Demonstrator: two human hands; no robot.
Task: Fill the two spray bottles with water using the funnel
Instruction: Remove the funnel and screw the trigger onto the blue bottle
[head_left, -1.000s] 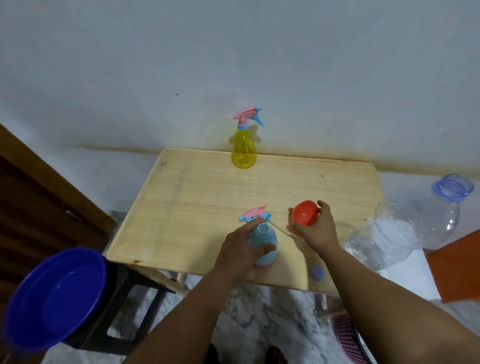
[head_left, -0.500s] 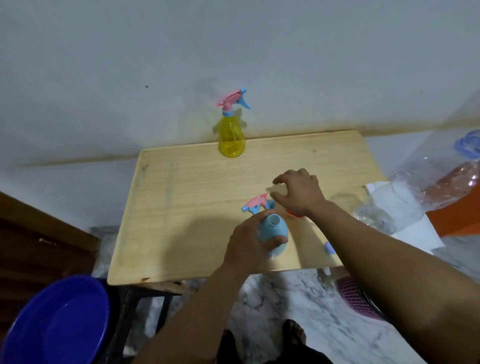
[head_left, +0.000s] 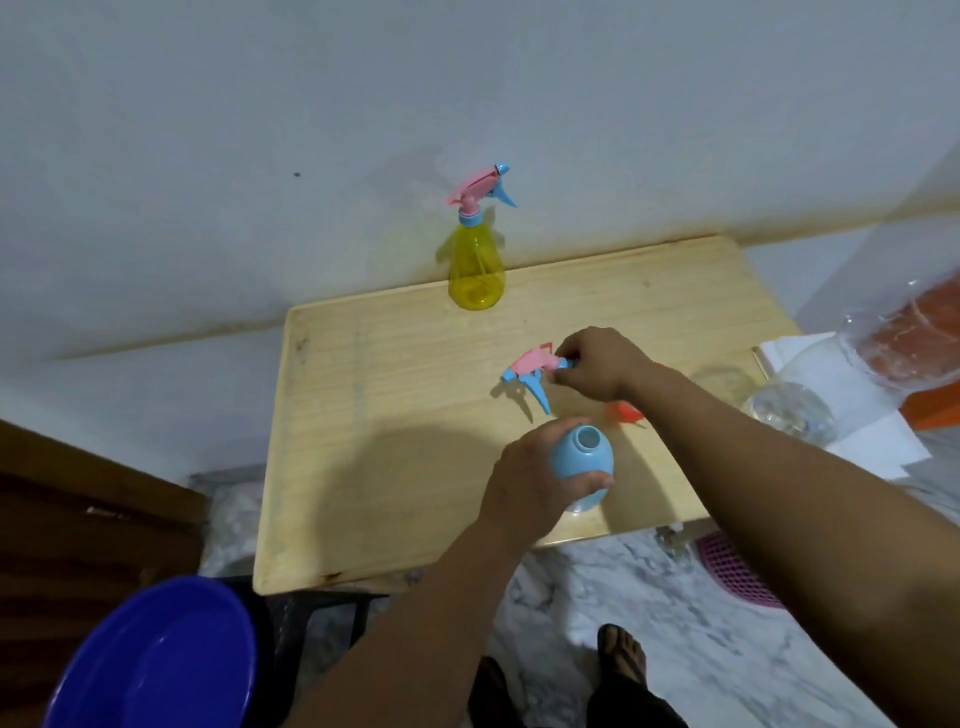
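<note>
Seen from above: a pale wooden bench (head_left: 395, 457) against a white wall. Left hand (head_left: 524, 493) wrapped around a small rounded light-blue plastic spray bottle (head_left: 584, 460), upright near the bench's front edge, neck open and uncapped. Right hand (head_left: 597, 364) pinching the collar of a pink-and-blue trigger spray head (head_left: 532, 371), held just behind the bottle, low over the bench middle, apart from the neck. Orange plastic funnel (head_left: 626, 413) lying on the bench between the bottle and the right edge, mostly covered by the right forearm. Second bottle, translucent yellow plastic with its pink-and-blue trigger still on (head_left: 475, 270), standing at the back edge by the wall.

Step in hand, as a guess: setting the removed trigger head aside. Best laid flat toward the bench middle, clear of the bottle, dip tube kept off the floor, left grip steady so the light bottle stays upright, then funnel seated squarely in the open neck.

Hard to make out: dip tube not visible; funnel shape largely hidden; water level in either bottle unclear. Large clear plastic water bottle (head_left: 789, 410) past the right edge blurred and partly cut off. Deep blue plastic basin (head_left: 156, 660) at lower left cropped by the frame.
</note>
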